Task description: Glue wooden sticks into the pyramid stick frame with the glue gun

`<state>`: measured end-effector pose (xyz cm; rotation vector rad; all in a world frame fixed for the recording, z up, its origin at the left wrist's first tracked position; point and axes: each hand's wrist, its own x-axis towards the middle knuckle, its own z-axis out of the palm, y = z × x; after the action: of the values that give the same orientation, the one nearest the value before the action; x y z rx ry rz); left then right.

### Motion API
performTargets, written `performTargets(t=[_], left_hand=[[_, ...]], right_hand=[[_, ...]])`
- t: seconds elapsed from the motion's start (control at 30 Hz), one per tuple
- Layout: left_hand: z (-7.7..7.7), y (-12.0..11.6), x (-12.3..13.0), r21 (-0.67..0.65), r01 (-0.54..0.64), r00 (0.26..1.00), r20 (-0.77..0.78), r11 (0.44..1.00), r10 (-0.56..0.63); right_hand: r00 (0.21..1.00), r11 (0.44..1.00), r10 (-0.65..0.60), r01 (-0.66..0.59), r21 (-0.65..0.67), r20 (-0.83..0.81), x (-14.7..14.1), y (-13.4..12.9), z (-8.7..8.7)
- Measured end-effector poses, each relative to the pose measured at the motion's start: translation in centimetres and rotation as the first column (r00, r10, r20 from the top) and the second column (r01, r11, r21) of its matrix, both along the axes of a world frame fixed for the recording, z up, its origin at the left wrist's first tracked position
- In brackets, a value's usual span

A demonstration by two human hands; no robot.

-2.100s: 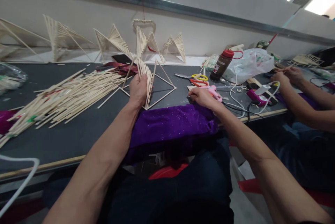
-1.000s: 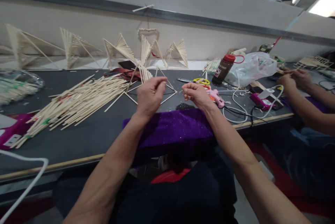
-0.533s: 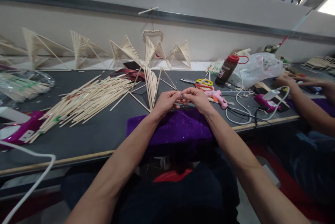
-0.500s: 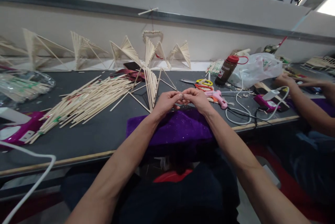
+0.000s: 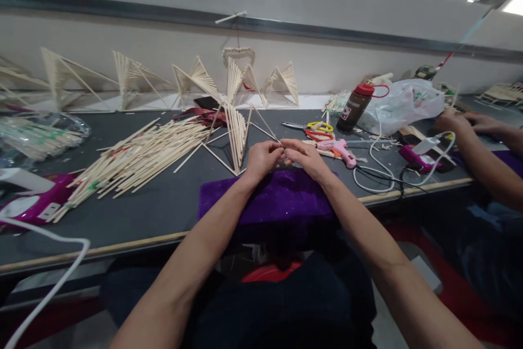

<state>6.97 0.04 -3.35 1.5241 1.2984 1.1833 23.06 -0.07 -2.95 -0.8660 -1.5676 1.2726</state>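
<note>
My left hand (image 5: 261, 160) and my right hand (image 5: 305, 158) meet at the fingertips over a purple cloth (image 5: 265, 202) at the table's front edge. Both have their fingers drawn together in a pinch; whatever is between them is too small or hidden to make out. Just beyond my left hand stands a fan-shaped frame of thin wooden sticks (image 5: 235, 139), one of its slanting sticks reaching down towards my fingers. A pink glue gun (image 5: 341, 154) lies to the right of my right hand, close to scissors (image 5: 316, 132) with orange handles.
Left lies a pile of loose sticks (image 5: 143, 155) and a magenta power strip (image 5: 44, 202). Similar stick frames (image 5: 196, 79) line the wall. A dark bottle (image 5: 354, 108), a plastic bag (image 5: 404, 106) and white cables (image 5: 370, 169) sit right, near another person's hands (image 5: 457, 123).
My hands stay together above the cloth, their fingers shifting slightly, with the right fingers now reaching further over. At the far right, the other person's hands have moved.
</note>
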Motion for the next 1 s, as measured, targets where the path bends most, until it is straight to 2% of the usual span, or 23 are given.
performTargets(t=[0.17, 0.3, 0.4, 0.6, 0.67, 0.77, 0.87, 0.93, 1.0], left_hand=[[0.3, -0.2, -0.1, 0.064, -0.005, 1.0, 0.009, 0.998, 0.005], [0.5, -0.3, -0.1, -0.026, 0.069, 0.988, 0.141, 0.997, -0.065], [0.6, -0.4, -0.2, -0.054, 0.083, 0.98, 0.187, 0.995, -0.072], [0.3, -0.6, -0.2, 0.021, 0.016, 0.999, 0.03, 1.0, -0.017], [0.3, -0.5, -0.2, 0.045, 0.002, 1.0, -0.007, 0.999, -0.002], [0.3, -0.4, -0.3, 0.038, -0.003, 1.0, -0.021, 0.999, 0.004], [0.6, -0.4, -0.6, 0.004, -0.004, 0.999, 0.049, 1.0, 0.004], [1.0, -0.4, -0.9, -0.014, 0.014, 0.989, 0.149, 1.0, -0.011], [1.5, -0.6, -1.2, -0.008, 0.035, 0.969, 0.245, 0.999, -0.032]], right_hand=[[0.999, 1.0, -0.009, 0.009, -0.001, -0.037, 0.1, 0.0, -0.3], [0.999, 0.998, -0.042, 0.043, 0.047, -0.016, 0.3, 0.2, -0.3], [0.997, 0.993, -0.064, 0.058, 0.102, 0.052, 0.5, 0.2, -0.4], [0.924, 0.944, -0.217, 0.118, 0.307, 0.314, 0.5, -0.1, -0.3], [0.929, 0.947, -0.216, 0.125, 0.295, 0.3, 0.4, -0.2, -0.2], [0.963, 0.968, -0.204, 0.172, 0.184, 0.175, 0.6, 0.2, -0.2], [0.96, 0.966, -0.257, 0.25, 0.074, 0.111, 1.3, 0.9, -0.4], [0.922, 0.951, -0.306, 0.286, 0.114, 0.237, 1.8, 1.2, -0.5], [0.815, 0.934, -0.347, 0.254, 0.252, 0.463, 2.3, 1.3, -0.4]])
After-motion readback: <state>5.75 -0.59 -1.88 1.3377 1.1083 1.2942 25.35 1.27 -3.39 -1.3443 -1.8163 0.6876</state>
